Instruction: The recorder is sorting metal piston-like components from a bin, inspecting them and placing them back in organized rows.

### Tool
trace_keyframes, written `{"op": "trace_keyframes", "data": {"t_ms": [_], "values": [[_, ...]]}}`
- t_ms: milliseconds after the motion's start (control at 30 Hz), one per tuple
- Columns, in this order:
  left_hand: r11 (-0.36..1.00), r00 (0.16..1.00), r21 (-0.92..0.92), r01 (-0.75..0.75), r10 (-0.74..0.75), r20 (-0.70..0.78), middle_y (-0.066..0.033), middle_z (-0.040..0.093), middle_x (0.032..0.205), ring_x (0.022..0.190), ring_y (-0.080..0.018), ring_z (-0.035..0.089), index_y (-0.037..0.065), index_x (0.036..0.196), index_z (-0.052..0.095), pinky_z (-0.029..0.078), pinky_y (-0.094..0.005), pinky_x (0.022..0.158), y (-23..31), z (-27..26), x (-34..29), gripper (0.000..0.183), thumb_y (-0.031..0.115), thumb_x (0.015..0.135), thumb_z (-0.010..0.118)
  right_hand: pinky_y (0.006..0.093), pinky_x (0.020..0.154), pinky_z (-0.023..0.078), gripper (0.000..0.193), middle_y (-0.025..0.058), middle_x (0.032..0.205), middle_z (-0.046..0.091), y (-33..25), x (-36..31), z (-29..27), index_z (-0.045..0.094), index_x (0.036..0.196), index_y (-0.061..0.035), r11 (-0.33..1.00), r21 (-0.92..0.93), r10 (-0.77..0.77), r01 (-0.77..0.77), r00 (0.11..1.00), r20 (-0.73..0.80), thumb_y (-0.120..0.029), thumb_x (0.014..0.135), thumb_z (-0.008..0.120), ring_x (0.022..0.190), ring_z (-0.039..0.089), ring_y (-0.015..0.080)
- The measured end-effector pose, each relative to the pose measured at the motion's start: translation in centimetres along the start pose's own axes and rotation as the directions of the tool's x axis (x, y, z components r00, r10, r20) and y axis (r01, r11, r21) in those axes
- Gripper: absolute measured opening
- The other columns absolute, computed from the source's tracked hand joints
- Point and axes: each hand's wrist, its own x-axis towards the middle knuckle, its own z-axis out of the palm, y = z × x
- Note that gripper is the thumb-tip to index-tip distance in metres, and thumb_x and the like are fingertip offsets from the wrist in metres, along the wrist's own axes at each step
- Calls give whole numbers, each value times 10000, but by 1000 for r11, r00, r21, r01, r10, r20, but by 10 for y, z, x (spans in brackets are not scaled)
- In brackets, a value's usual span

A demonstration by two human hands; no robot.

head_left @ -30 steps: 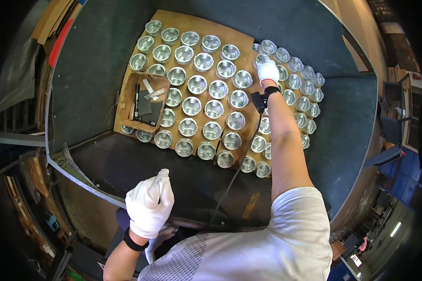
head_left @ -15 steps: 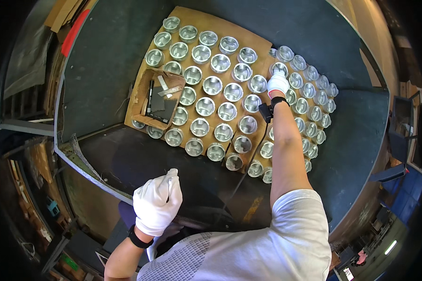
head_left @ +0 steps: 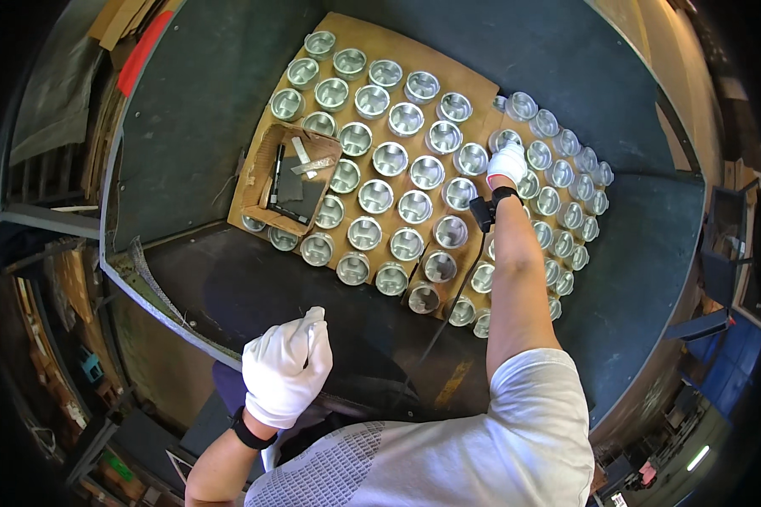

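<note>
Reaches with the right hand point(head_left: 507, 163) to the upper right of the frame, apparently touching the lower edge of a piston point(head_left: 504, 139) standing mouth-up on cardboard point(head_left: 486, 120). Lies just up the frame from that hand, much nearer to it than to the left hand point(head_left: 286, 372); shows a round rim, no long axis. Cannot tell the right hand's opening or grip. Holds the left, fingertips drawn together, at lower left of centre, visibly grasping nothing.

Right hand point(head_left: 507, 163) partly hides metal cup point(head_left: 502, 138); grip unclear. Left hand point(head_left: 286, 372): palm hidden, forearm point(head_left: 218, 477) cut off below. Cardboard box point(head_left: 275, 221) partly hides neighbouring cups point(head_left: 284, 240).
</note>
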Motion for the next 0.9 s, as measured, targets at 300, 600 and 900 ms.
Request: {"op": "trace_keyframes", "data": {"t_ms": [300,600,900], "values": [[999,1000,18,26,-26,-10,-94,727,820,619,-275,666,43,892,709,549,-363,564,1,3,-7,119,-41,809,699,300,682,527,235,52,1033,696,-27,-11,-99,642,1206,-51,-94,924,-98,-371,927,362,-152,994,650,782,631,134],[988,994,121,-93,98,-42,-32,624,737,606,-215,625,87,913,698,512,-330,526,-5,2,-12,125,28,814,745,198,452,387,217,-19,820,655,-76,-57,-198,684,1080,-80,-405,711,-445,-575,803,396,-242,1042,544,544,501,57],[970,962,94,-225,237,-138,-69,614,723,615,-257,618,103,979,714,487,-383,527,-16,2,-27,74,132,925,671,248,403,315,140,-4,703,564,-107,-116,-312,640,989,-86,-247,736,-489,-630,737,467,-201,1014,564,449,396,91]]}}
